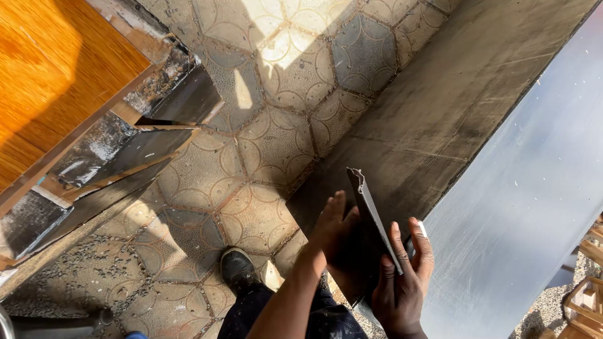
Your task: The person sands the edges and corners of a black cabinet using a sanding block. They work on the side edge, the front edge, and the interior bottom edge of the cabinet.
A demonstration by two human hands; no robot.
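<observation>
A narrow grey metal strip (pixel 369 204) with a folded edge stands tilted in front of me, its top end pointing up and away. My right hand (pixel 402 285) wraps around its lower part, with fingers and thumb closed on it. On the strip's left side lies my left hand (pixel 336 231), fingers straight and together, steadying it. Both hands hover over the near corner of a large dark board (pixel 433 107).
A shiny metal sheet (pixel 534 182) lies along the dark board's right side. The floor has beige hexagonal tiles (pixel 264 144). My black shoe (pixel 239 267) stands on them. An orange wooden panel (pixel 56 69) and dark framing (pixel 144 132) fill the upper left. Wooden frames (pixel 587 295) sit at the right edge.
</observation>
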